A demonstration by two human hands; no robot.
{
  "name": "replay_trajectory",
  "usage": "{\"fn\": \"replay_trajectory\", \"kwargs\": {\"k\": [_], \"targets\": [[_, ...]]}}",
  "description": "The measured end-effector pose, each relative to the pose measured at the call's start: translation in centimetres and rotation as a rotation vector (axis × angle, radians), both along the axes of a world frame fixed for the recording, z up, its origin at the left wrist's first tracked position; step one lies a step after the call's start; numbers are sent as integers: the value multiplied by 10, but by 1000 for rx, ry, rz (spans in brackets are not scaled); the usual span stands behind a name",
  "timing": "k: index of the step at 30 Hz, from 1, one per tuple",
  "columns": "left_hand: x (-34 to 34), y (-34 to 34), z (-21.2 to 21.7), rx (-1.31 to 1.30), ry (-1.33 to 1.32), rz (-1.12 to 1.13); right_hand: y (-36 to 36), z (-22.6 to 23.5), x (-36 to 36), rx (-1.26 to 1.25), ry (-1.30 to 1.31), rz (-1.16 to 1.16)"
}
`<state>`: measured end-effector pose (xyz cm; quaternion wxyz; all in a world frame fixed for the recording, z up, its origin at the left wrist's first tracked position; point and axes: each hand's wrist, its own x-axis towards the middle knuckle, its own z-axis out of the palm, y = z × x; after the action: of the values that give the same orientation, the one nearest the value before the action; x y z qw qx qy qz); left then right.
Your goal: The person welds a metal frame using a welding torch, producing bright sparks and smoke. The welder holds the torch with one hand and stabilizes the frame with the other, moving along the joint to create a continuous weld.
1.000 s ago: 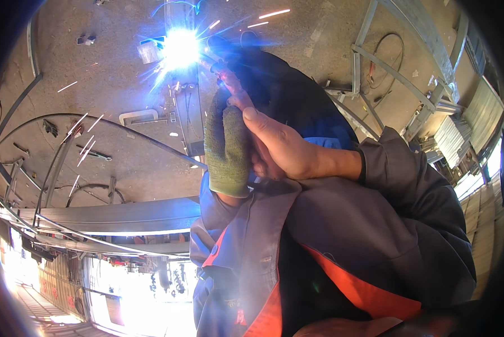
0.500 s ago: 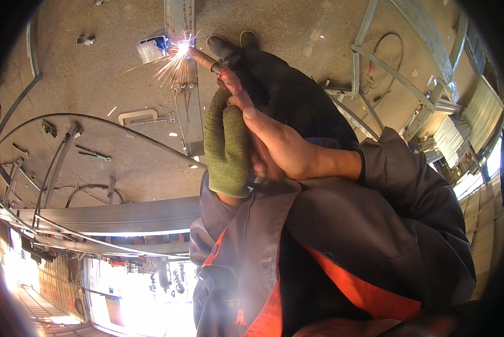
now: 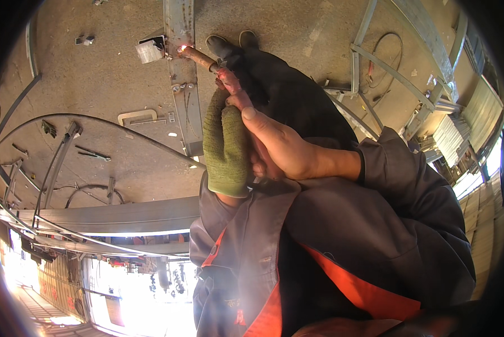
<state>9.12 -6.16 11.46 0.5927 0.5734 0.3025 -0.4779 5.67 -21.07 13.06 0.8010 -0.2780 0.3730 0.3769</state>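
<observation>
My bare right hand (image 3: 283, 143) is closed around the red handle of a welding torch (image 3: 228, 80), its thumb lying along the top. My left hand (image 3: 227, 146), in a green knitted glove, is pressed against the torch's left side near the front of the handle; its fingertips are partly hidden there. The torch's brown nozzle points up and left, and its tip meets a long steel beam (image 3: 183, 73) at a small glowing orange spot. Just left of that spot, a short cut metal channel piece (image 3: 151, 49) sits against the beam's edge.
A C-clamp (image 3: 138, 117) and pliers (image 3: 94, 153) lie on the floor left of the beam. A long curved bar (image 3: 100, 119) crosses the left side. Metal frames (image 3: 395, 73) and a looped cable (image 3: 402, 53) are at the right. My shoes (image 3: 249, 40) are beyond the torch.
The bright arc and spray of sparks at the nozzle tip have gone out, leaving a small orange glow. Both hands and the torch have hardly moved.
</observation>
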Motion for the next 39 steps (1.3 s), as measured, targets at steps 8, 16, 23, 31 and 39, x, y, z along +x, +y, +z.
{"fn": "replay_trajectory", "kwargs": {"k": [8, 16, 23, 31, 39], "targets": [[-6, 1, -10, 15, -335, -155, 9, 1, 0, -87, -26, -94], [-6, 1, -9, 82, -473, -251, 6, -2, -2, -45, -39, -54], [-7, 4, -12, 61, -508, -286, 7, 0, -1, -41, -21, -77], [-6, 4, -15, 193, -950, -596, 8, 1, 2, -39, -51, -84], [-8, 3, -10, 99, -611, -363, 8, 2, 3, -45, -12, -77]]}}
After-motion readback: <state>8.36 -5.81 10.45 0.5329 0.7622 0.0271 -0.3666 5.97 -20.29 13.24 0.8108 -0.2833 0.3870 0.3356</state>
